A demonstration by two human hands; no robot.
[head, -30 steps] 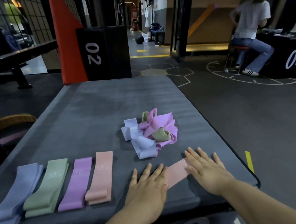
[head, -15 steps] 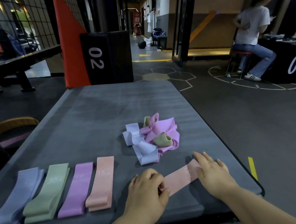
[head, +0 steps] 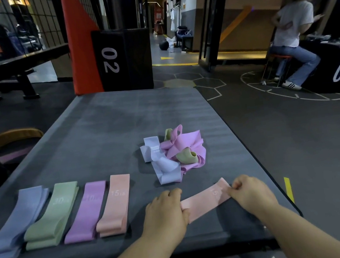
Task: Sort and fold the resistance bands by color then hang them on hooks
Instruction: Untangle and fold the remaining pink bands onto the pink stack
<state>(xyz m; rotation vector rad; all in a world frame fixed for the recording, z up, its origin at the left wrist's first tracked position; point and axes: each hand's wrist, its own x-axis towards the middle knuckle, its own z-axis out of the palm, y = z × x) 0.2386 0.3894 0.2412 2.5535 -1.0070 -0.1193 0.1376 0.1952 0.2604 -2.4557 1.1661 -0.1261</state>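
On the grey mat (head: 121, 124) in this dim gym, I am pinching a pink band (head: 206, 199) at each end, left hand (head: 165, 211) and right hand (head: 251, 194) curled on it, holding it stretched flat, probably for folding onto the pink stack (head: 115, 205) nearby.

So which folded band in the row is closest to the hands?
The peach band marked 15, at the row's right end, nearest the left hand.

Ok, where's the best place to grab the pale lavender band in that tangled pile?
Pinch the lavender band by its flat free end nearest you, coming from the front-left; its right side tangles with the purple band.
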